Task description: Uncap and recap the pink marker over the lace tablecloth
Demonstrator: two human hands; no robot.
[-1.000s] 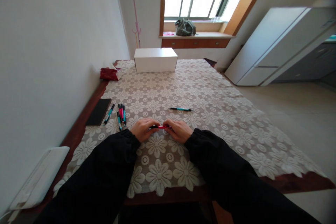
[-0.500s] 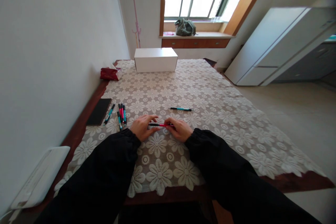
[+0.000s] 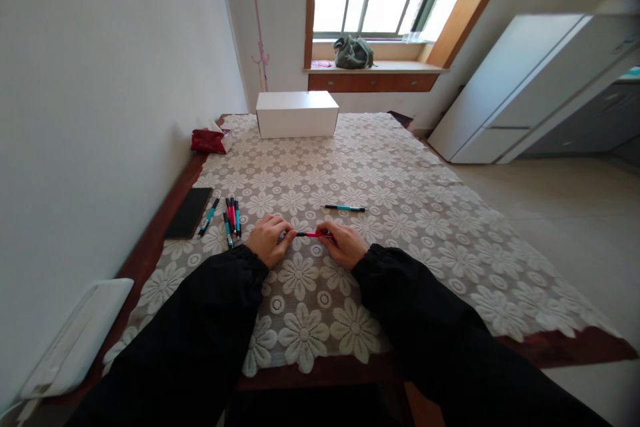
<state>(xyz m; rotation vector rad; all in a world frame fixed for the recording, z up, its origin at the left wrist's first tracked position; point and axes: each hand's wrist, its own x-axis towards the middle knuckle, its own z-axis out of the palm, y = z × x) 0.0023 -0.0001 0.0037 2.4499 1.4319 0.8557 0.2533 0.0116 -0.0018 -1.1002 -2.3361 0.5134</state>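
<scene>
A pink-and-black pen [image 3: 310, 234] lies level between my two hands, just over the lace tablecloth [image 3: 300, 273]. My left hand [image 3: 270, 240] pinches its black end between thumb and fingers. The pink end is gripped by my right hand [image 3: 344, 243], whose fingers hide part of it. Beyond my right hand, a teal-and-black pen [image 3: 346, 208] rests crosswise on the cloth. Left of my left hand lie several pens: a teal one [image 3: 209, 216] set at a slant, and a close group with a pink one [image 3: 231, 215] and teal ones [image 3: 237, 219].
A dark flat pad [image 3: 189, 213] lies by the left table edge. Farther back are a red tissue pack [image 3: 210, 141] and a long white box [image 3: 297, 115]. A white device [image 3: 77, 337] sits near left against the wall.
My left hand has closed from spread fingers to a pinch on the pen's black end. The pen has shifted slightly to the right; the other pens have stayed put.
</scene>
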